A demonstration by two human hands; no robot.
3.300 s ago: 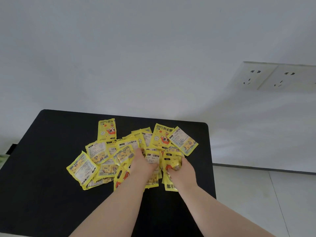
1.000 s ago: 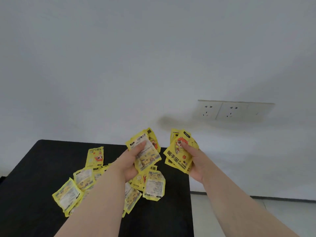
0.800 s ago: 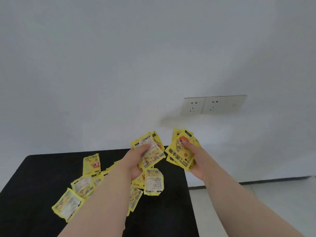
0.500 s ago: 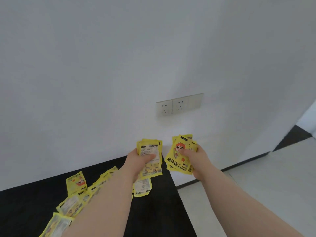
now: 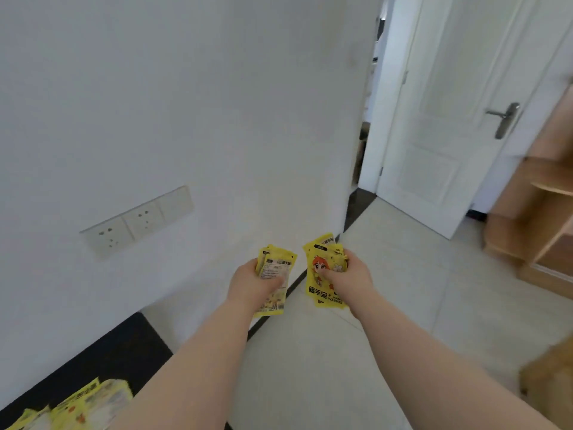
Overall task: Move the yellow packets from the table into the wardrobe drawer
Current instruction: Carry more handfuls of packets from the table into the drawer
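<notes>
My left hand (image 5: 252, 282) grips a small stack of yellow packets (image 5: 277, 268), their printed label side facing me. My right hand (image 5: 348, 274) holds another stack of yellow packets (image 5: 321, 274) with a cartoon face on the front. Both hands are held out over the pale tiled floor, past the table's right end. More yellow packets (image 5: 90, 405) lie on the black table (image 5: 117, 346) at the bottom left. A light wooden wardrobe (image 5: 539, 218) with open shelves stands at the right edge; no drawer can be made out.
A white wall with a row of sockets (image 5: 136, 223) runs along the left. A white door (image 5: 449, 119) with a metal handle stands ajar ahead on the right. A wooden corner (image 5: 548, 377) juts in at the lower right.
The view has swung right, away from the table toward the door and wardrobe. Both hands lifted packets off the table and now carry them over the floor.
</notes>
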